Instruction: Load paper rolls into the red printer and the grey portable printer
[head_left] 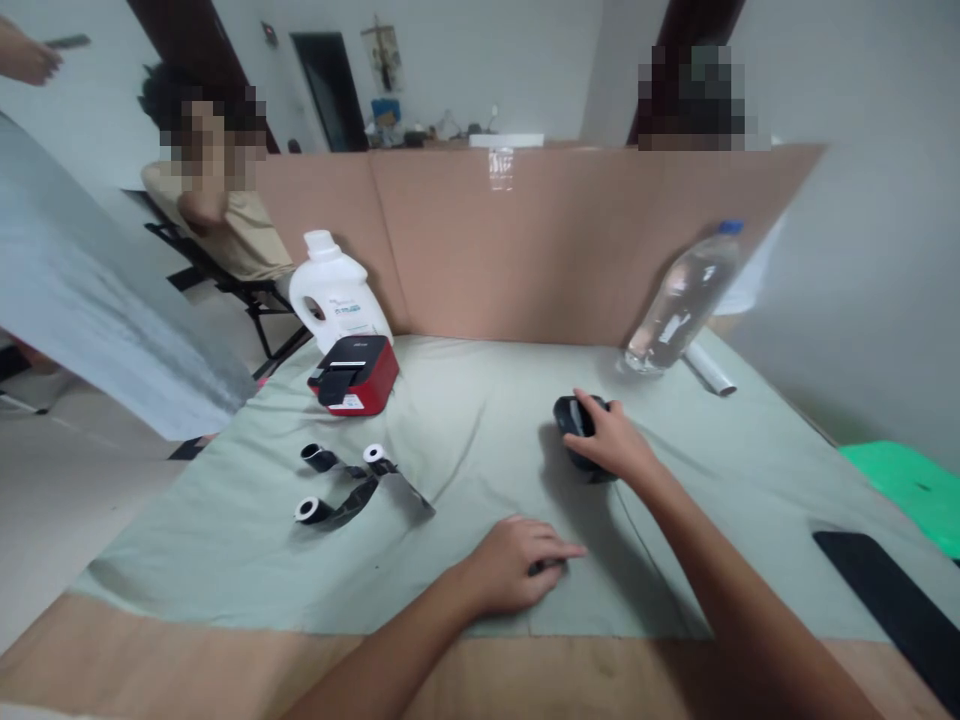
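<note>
My right hand is wrapped over a black rounded device lying on the pale green cloth, fingers closed around it. A thin cable runs from it back toward me. My left hand rests on the cloth nearer to me, fingers curled over a small dark thing that I cannot make out. Three small black rolls with white cores lie to the left, their dark tape partly unspooled.
A red and black label printer and a white jug stand at the back left. A clear water bottle stands at the back right before a cardboard wall. A black pad lies at the right edge. A seated person is at the left.
</note>
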